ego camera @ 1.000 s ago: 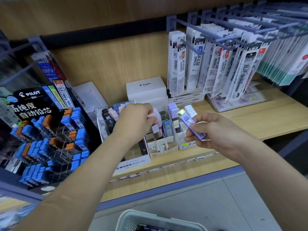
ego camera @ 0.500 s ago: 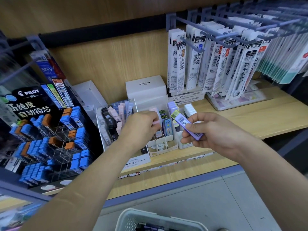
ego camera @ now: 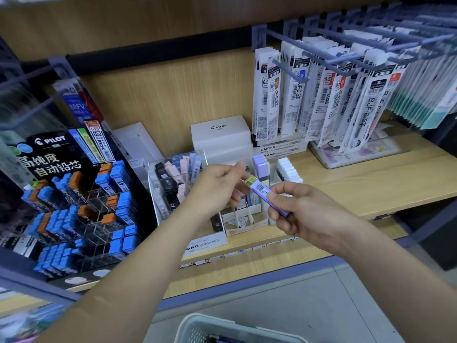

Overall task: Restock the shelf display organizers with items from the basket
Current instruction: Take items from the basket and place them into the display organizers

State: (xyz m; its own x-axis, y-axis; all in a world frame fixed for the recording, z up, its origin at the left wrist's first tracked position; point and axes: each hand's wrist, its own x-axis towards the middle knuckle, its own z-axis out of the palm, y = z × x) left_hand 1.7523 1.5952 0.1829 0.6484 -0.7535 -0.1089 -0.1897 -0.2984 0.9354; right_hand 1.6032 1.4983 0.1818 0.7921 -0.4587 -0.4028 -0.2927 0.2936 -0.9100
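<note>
Pulling back from the white card organizer [ego camera: 243, 220], your left grip [ego camera: 217, 186] has come up out of the slots it was reaching into half a second ago. In the head view it now hangs just beside the yellow cap of the purple lead case [ego camera: 267, 194]. Its fingers are loosely bent and nothing shows in them. Your right grip [ego camera: 306, 214] pinches that case at its lower end and holds it tilted in the air above the organizer's front right corner, much as it did a second ago. I take it the last item is seated and the purple case is next, likely passing from one grip to the other.

Mind the edges in the same view. The organizer's dividers are thin card, and the front slots look bare. The rear ones already hold a row of purple cases [ego camera: 259, 164], with white cases [ego camera: 288, 169] to their right. The clear acrylic box [ego camera: 173, 184] stands close on the left, so your left wrist has little room to swing. The hanging refill packs [ego camera: 321, 95] overhang the shelf [ego camera: 371, 189] behind and to the right. Straight down from above is the open way in. The basket [ego camera: 197, 325] sits below the shelf, well apart.
</note>
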